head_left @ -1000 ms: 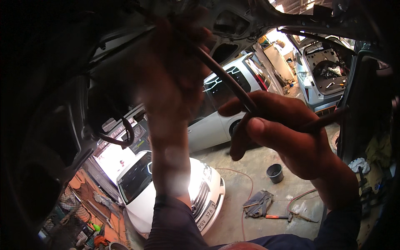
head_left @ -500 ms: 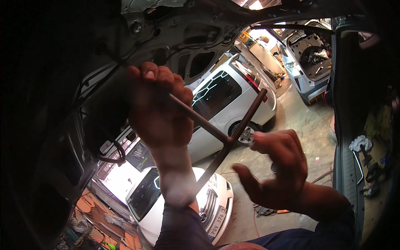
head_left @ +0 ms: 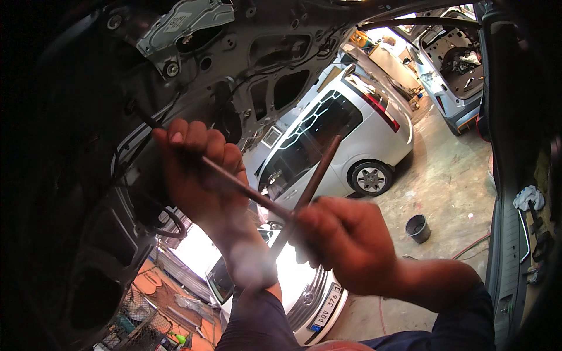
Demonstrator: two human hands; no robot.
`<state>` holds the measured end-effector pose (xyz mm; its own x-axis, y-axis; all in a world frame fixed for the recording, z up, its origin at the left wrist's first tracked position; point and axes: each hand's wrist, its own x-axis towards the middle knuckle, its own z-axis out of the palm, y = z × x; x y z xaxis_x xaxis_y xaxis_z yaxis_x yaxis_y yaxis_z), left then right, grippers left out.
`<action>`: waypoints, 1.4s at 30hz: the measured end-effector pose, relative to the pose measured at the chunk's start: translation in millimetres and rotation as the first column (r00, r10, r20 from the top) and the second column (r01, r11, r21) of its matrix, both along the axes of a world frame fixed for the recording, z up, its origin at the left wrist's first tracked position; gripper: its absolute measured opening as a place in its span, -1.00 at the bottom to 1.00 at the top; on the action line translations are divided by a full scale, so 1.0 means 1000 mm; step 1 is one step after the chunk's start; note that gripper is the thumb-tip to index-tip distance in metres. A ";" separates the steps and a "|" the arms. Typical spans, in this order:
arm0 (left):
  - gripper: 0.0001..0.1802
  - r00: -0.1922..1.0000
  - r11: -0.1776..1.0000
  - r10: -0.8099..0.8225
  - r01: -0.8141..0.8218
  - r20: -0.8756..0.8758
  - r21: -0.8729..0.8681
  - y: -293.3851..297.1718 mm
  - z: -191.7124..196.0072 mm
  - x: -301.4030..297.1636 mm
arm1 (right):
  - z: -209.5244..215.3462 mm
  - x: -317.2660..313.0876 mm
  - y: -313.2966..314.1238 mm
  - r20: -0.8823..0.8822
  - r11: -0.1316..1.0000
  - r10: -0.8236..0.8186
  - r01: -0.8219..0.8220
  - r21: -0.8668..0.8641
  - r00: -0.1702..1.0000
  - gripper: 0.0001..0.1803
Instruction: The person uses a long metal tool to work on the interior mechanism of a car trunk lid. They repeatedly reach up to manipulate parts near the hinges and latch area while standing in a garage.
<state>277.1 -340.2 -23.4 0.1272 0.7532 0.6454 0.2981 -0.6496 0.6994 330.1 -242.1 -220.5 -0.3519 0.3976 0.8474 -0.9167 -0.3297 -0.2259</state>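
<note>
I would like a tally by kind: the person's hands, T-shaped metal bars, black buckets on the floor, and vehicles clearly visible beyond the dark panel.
Hands: 2 (left hand, right hand)
T-shaped metal bar: 1
Black bucket: 1
Vehicles: 3 (silver minivan, white car, open-backed vehicle)
Total: 7

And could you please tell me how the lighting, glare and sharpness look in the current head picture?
In the head view, the far left sinks into deep shadow; glare washes out part of the white car; a pale haze veils the left hand around its wrist; the right hand looks slightly soft, and the metal bar dim, while the silver van appears fairly clear.
</note>
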 end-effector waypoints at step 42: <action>-0.71 0.937 0.933 0.340 -0.325 -0.080 0.158 -0.009 0.024 0.010 | 0.016 -0.005 0.000 -0.034 0.998 -0.052 0.053 0.028 0.998 -0.69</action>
